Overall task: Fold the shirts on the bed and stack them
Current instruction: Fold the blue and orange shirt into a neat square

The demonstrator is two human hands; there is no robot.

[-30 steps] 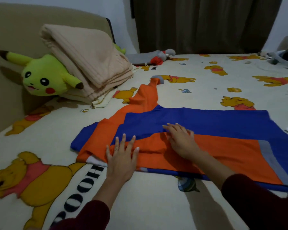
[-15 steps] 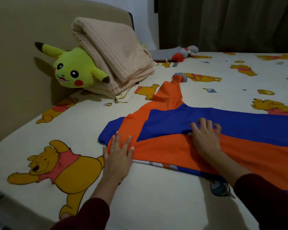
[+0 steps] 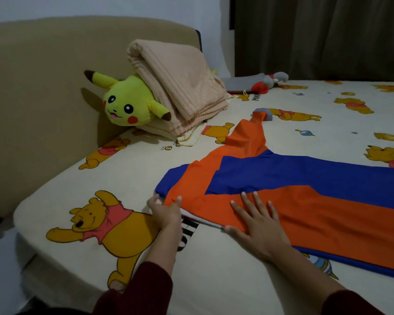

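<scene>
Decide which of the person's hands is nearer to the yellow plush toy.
Left. The left hand grips the orange and blue shirt at its corner nearest the yellow plush toy; the right hand lies flat on the shirt, farther right.

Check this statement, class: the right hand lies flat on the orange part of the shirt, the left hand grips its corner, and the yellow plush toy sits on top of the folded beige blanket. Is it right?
Not quite. In the head view, the yellow plush toy lies partly under the folded beige blanket, not on it. The right hand does lie flat on the orange of the shirt, and the left hand grips its corner.
</scene>
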